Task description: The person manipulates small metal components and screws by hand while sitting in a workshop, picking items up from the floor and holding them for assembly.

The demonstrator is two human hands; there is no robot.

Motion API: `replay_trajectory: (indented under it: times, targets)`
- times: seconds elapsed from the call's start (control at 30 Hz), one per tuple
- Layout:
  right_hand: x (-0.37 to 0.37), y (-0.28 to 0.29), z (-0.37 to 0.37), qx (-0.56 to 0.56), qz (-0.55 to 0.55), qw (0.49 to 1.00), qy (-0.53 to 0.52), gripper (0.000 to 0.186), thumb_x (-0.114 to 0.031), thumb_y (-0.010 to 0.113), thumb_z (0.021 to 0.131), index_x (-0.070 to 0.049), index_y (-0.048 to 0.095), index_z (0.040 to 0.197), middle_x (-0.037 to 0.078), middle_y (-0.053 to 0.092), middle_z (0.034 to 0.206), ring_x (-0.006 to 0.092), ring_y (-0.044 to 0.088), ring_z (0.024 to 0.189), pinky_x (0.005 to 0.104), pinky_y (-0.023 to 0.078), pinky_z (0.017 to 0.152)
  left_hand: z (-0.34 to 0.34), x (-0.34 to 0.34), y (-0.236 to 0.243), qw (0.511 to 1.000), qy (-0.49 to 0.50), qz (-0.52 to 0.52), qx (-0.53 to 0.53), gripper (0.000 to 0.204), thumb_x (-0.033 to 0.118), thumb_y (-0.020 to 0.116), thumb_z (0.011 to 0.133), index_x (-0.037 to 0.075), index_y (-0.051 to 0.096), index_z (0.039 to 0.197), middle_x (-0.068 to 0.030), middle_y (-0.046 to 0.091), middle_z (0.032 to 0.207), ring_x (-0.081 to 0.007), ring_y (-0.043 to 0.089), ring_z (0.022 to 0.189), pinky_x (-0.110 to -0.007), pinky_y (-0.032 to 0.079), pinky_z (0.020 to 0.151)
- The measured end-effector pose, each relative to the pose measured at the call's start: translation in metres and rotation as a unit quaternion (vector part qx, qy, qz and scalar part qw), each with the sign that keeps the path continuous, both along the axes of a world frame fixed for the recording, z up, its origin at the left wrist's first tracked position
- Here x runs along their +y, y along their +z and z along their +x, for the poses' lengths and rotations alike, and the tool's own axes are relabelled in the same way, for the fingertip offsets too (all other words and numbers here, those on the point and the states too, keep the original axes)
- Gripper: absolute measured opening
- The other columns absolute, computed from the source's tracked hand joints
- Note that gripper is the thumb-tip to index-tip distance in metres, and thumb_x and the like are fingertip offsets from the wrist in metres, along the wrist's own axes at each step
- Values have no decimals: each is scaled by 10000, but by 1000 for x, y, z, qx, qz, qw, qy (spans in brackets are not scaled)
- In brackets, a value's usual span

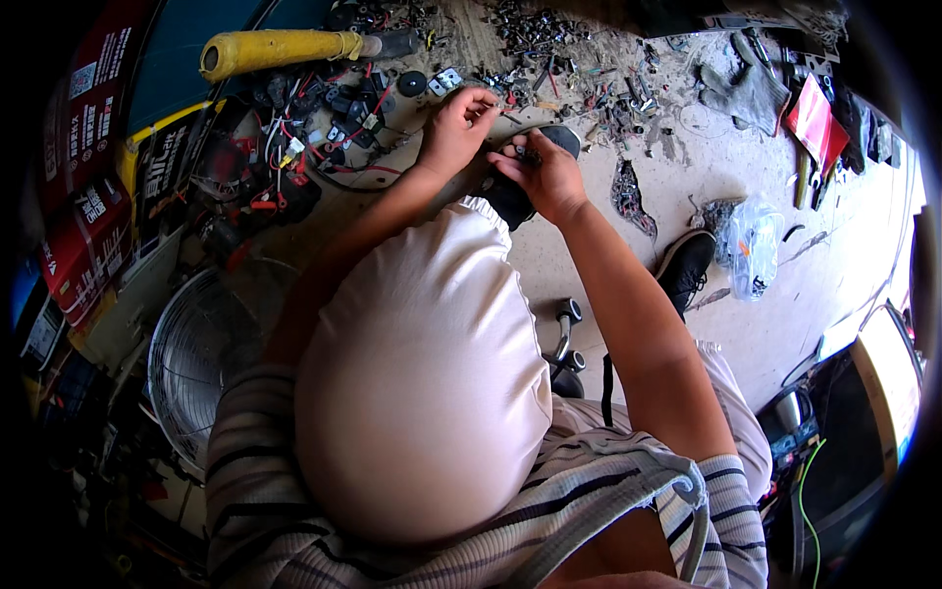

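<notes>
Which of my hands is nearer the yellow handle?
Left. Your left hand is lower right of the yellow handle in the picture; the right hand is farther the same way.

Trouser leg (pixel 422 363) is smooth, faintly glossy cloth, with mixed plastic and metal parts (pixel 358 113) ahead of it, shiny metal-wire fan guard (pixel 186 358) left of it, glossy clear plastic bag (pixel 755 245) right of it.

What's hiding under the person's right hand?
A dark shoe: its toe shows beyond the right hand. The hand covers the shoe's middle, so I can't see that part.
</notes>
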State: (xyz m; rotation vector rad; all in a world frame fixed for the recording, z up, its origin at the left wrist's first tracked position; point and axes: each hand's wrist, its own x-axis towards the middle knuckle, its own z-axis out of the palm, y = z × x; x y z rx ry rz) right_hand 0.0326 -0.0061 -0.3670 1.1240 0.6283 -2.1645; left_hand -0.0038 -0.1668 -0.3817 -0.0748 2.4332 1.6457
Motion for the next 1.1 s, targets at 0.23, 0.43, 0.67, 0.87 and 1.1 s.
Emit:
replay_trajectory:
  times: [0.23,0.43,0.67,0.87,1.1]
  targets:
    - [1,1,-1,-2,-3,1000,-1,283,-234,390,968,23,497,916,160,589,842,360,649,818,355,574,686,1,3,6,1000,-17,4,-15,172,70,642,795,45,570,949,-47,652,843,-133,635,741,-259,498,635]
    - [0,2,-1,-4,2,1000,2,294,-243,387,970,24,495,914,162,590,846,364,648,821,354,574,691,5,4,8,1000,-17,20,-9,168,58,646,787,32,579,939,-63,643,850,-150,631,732,-265,499,633]
    - [-1,-4,0,0,11,1000,-20,279,-244,422,957,16,522,974,150,597,872,258,640,720,356,573,682,9,6,44,983,-173,19,64,137,65,669,775,53,635,907,-56,609,904,-150,601,758,-264,487,615]
    - [0,0,0,-3,-15,1000,-1,278,-240,411,962,19,506,925,152,587,854,328,649,798,362,571,705,-13,0,20,984,-97,-96,113,110,77,640,789,51,639,897,-81,608,910,-217,611,775,-307,491,637]
    - [-1,2,-2,-4,1,1000,0,273,-235,406,965,16,498,909,157,584,832,352,648,819,363,572,709,-38,13,-14,966,-109,-196,132,139,70,588,780,66,616,916,-115,576,899,-326,583,803,-390,479,688]
